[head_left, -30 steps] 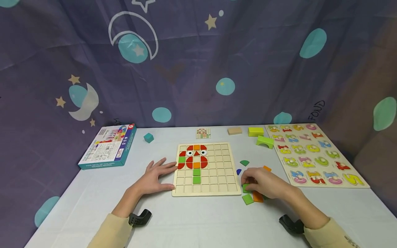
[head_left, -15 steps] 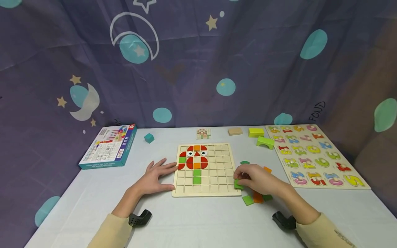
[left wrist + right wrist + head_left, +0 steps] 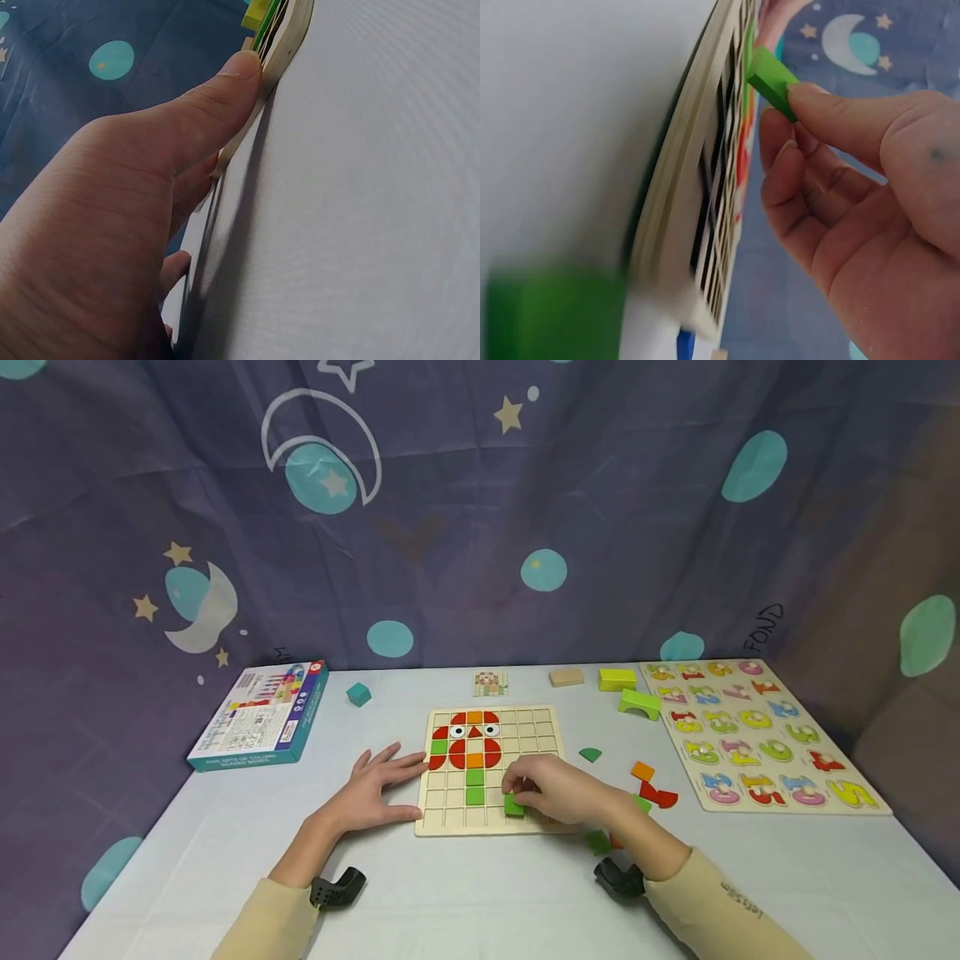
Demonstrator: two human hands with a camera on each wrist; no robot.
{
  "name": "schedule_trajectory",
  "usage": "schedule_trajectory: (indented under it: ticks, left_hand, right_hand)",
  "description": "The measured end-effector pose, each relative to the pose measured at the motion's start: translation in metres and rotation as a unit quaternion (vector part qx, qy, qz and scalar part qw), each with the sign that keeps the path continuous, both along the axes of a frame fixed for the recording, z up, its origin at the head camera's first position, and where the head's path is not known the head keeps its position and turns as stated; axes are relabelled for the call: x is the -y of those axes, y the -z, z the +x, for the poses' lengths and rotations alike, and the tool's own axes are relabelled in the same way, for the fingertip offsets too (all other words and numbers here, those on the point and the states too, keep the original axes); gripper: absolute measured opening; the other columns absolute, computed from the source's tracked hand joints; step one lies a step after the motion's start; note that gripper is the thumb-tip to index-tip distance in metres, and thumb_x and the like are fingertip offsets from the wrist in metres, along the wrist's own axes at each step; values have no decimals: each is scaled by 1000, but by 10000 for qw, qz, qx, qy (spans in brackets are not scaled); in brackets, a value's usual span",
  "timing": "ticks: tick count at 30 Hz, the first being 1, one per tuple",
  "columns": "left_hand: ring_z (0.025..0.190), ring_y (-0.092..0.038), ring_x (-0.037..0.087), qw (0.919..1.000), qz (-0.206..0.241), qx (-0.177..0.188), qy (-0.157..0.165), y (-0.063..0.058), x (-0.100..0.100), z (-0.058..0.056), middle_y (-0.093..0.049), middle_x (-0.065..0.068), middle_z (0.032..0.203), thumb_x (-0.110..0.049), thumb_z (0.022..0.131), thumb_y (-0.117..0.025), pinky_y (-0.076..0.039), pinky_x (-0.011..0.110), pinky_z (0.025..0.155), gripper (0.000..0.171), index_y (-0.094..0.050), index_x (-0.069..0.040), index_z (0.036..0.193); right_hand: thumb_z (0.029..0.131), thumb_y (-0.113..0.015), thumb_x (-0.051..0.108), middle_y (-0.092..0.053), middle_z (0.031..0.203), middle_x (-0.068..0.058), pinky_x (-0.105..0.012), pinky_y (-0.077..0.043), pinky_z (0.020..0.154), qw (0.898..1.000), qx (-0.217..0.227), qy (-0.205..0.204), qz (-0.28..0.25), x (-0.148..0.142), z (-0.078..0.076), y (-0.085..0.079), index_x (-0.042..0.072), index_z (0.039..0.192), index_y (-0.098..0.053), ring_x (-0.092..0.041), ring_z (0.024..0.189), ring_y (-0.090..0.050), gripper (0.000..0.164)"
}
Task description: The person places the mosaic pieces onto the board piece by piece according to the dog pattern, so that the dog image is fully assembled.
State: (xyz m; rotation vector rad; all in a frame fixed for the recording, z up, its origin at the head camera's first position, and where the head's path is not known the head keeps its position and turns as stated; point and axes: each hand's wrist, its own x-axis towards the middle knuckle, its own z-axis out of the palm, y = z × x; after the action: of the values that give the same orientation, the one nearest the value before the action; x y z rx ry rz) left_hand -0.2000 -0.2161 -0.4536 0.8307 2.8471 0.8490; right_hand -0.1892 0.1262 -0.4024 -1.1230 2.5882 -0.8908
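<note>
A wooden grid board point(image 3: 450, 818) lies mid-table, with red, orange, green and white tiles and two eye tiles set in its left part. My right hand point(image 3: 561, 789) pinches a green square tile point(image 3: 513, 807) between thumb and fingers over the board's lower middle. In the right wrist view that green tile point(image 3: 771, 81) is tilted above the grid. Along the board's left edge rests my left hand point(image 3: 378, 789), fingers spread and straight. The left wrist view has its thumb point(image 3: 240, 66) against the board's rim.
Loose tiles, including an orange square point(image 3: 642, 771) and a green quarter piece point(image 3: 590, 754), lie right of the board. A small pattern card point(image 3: 491, 683), blocks point(image 3: 618, 680) and a teal cube point(image 3: 359, 694) stand behind. A number puzzle point(image 3: 780, 743) is right, a box point(image 3: 258, 714) left.
My right hand has carried the green square tile left from the loose pile to above the board, uncovering red and orange tiles. My left hand has stayed in place.
</note>
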Motion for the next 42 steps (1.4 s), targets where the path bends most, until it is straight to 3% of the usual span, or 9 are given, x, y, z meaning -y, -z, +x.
schedule_trajectory:
  ticks: [6, 16, 24, 31, 37, 42]
  left_hand:
    - [151, -17, 35, 10000, -1, -11, -7, 1, 1, -1, -45, -5, 154, -56, 80, -80, 3, 66, 115, 78, -58, -18, 145]
    - [151, -17, 35, 10000, -13, -10, 15, 1, 0, -2, -45, -6, 155, -57, 80, -79, 3, 67, 114, 78, -58, -18, 145]
    - [151, -17, 36, 10000, 19, -15, -6, 1, 1, -1, -45, -6, 155, -56, 80, -80, 2, 67, 114, 78, -58, -18, 145]
    - [151, -17, 36, 10000, -29, 14, 17, 0, -1, -2, -45, -6, 155, -57, 80, -79, 2, 68, 114, 79, -58, -18, 145]
    - [151, -17, 36, 10000, -16, 13, 11, 0, -1, -2, -45, -5, 155, -56, 80, -80, 2, 68, 114, 78, -58, -18, 145]
    - [151, -18, 37, 10000, 35, -30, 31, -1, 0, 0, -46, -4, 154, -53, 81, -80, 2, 68, 114, 76, -59, -18, 145]
  right_hand:
    - [94, -68, 1, -63, 92, 8, -28, -50, 78, 9998, 52, -183, 66, 28, 0, 1, 14, 98, -69, -10, 82, -55, 13]
    - [94, -70, 4, -61, 85, 9, -26, -50, 75, 9997, 40, -124, 220, 53, -1, 1, 13, 95, -70, -10, 78, -55, 9]
    - [93, -73, 6, -61, 82, 11, -25, -50, 75, 9991, -46, -128, 392, 57, 0, 5, 13, 91, -70, -9, 76, -55, 7]
    - [92, -75, 10, -62, 87, 11, -28, -52, 84, 9983, -173, -142, 546, 56, 3, 7, 13, 95, -73, -9, 83, -55, 4]
    - [92, -74, 9, -65, 93, 7, -30, -52, 85, 9991, -32, -51, 425, 51, 1, 1, 11, 100, -73, -11, 86, -56, 8]
    - [92, -74, 8, -61, 90, 7, -30, -49, 79, 9998, 19, 25, 211, 43, -3, -7, 10, 103, -73, -13, 84, -55, 12]
